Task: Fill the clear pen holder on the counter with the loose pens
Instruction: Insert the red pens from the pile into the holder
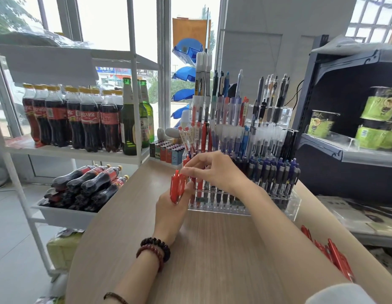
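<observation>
The bundled pens (177,187) are showing bright red, as are the loose pens (337,257) on the pale wood-grain bench (212,260). The pen holder (295,207) is looking clear, its front-right pens (276,170) blue and grey. The bracelets (155,249) are showing dark brown and reddish beads.

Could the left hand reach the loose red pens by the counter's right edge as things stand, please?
Probably not easily: the left hand grips a bunch of red pens, and the right forearm lies between it and the loose pens.

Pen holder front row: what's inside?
Blue pens fill the right part; red pens stand at the left end. The right hand covers the middle, so what's there can't be seen.
</observation>
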